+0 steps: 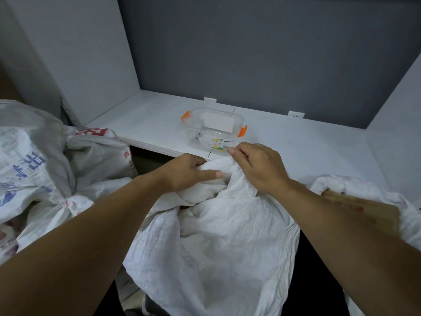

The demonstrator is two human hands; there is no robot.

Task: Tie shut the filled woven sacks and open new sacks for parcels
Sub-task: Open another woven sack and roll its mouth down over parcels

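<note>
A white woven sack (218, 242) stands in front of me, bulging and crumpled. Its mouth is gathered up at the top near the shelf edge. My left hand (184, 173) grips the bunched fabric from the left, thumb stretched across it. My right hand (257, 167) pinches the same bunch from the right, fingers curled over the top. A dark gap in the fabric shows just below both hands. What fills the sack is hidden.
A clear plastic box (214, 128) with orange clips sits on the white shelf (307, 147) just beyond my hands. Printed woven sacks (38, 169) pile up at the left. Another white sack with a cardboard parcel (364, 204) lies at the right.
</note>
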